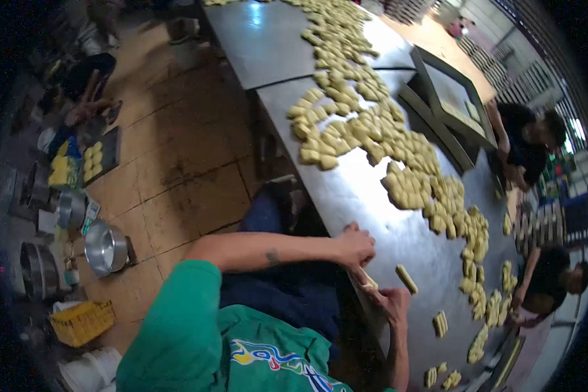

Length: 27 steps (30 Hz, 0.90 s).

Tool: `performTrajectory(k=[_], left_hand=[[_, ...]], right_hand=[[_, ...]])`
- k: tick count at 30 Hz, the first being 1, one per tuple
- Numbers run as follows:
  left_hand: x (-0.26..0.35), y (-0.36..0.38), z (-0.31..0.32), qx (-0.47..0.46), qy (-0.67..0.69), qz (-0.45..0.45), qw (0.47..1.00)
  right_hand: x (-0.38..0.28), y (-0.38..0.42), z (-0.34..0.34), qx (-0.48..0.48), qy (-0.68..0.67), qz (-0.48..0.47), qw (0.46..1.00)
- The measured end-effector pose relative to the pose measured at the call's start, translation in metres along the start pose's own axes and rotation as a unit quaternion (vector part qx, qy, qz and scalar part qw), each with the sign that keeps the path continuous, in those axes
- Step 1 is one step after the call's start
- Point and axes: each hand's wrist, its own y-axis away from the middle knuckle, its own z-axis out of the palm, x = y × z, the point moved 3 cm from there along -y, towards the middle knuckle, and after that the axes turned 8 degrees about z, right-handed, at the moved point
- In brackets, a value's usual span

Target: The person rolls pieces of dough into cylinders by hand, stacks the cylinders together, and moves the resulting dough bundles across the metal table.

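At the near edge of the metal table, my left hand is closed with its fingers curled around one end of a pale dough strip. My right hand grips the strip's other end, fingers bent and thumb on it. Most of the strip is covered by the hands. Just beyond them lies a single dough roll. Farther right on the metal is a small group of dough strips. A long spread of yellowish dough pieces runs down the table.
Metal trays rest at the table's far side. Two co-workers, one person and another person, stand across from me. On the tiled floor to my left are a metal pot, a yellow crate and a dark tray of dough.
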Motion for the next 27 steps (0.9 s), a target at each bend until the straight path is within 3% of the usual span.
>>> performTrajectory(k=[1,3,6,7,10,12,14,15,17,18,20,22,24,27], left_hand=[[0.004,-0.003,0.000,0.002,-0.008,-0.012,1.000],[0.009,-0.011,0.003,-0.010,-0.036,-0.102,0.994],[0.020,-0.024,0.008,-0.028,-0.073,-0.161,0.984],[0.024,-0.013,0.010,0.044,-0.090,-0.134,0.986],[0.009,0.005,0.005,0.043,-0.013,-0.073,0.996],[0.001,0.004,-0.001,0.055,-0.009,-0.045,0.997],[0.001,0.000,-0.003,-0.003,0.021,-0.080,0.997],[0.010,0.003,-0.011,0.001,0.000,-0.064,0.998],[0.002,-0.002,0.000,0.026,-0.022,-0.101,0.994],[0.002,-0.008,0.008,0.052,-0.049,-0.133,0.988],[0.000,-0.008,0.010,0.107,-0.062,-0.107,0.987],[0.005,-0.012,-0.002,0.077,-0.065,-0.122,0.987],[0.003,-0.014,-0.001,0.102,-0.077,-0.093,0.987],[0.006,-0.011,-0.011,0.065,-0.014,-0.091,0.994]], right_hand=[[-0.001,-0.004,0.003,0.000,-0.005,-0.014,1.000],[0.006,-0.011,0.007,0.013,-0.066,0.111,0.991],[-0.004,-0.014,0.001,-0.040,-0.052,0.173,0.983],[0.006,-0.018,0.013,-0.068,-0.072,0.158,0.983],[0.011,-0.004,0.002,-0.095,-0.078,0.188,0.974],[0.036,-0.010,0.013,-0.096,-0.120,0.184,0.971],[0.046,-0.015,0.018,-0.085,-0.156,0.159,0.971],[0.028,-0.016,0.008,-0.084,-0.101,0.195,0.972],[0.068,-0.040,0.046,0.033,-0.076,0.134,0.987],[0.028,-0.033,0.010,-0.033,-0.074,0.192,0.978],[0.025,-0.033,0.009,0.010,-0.051,0.130,0.990],[0.006,-0.030,-0.003,-0.022,0.011,0.095,0.995],[-0.002,-0.026,0.000,0.063,0.064,0.088,0.992],[0.011,-0.024,-0.008,-0.031,-0.038,0.075,0.996]])
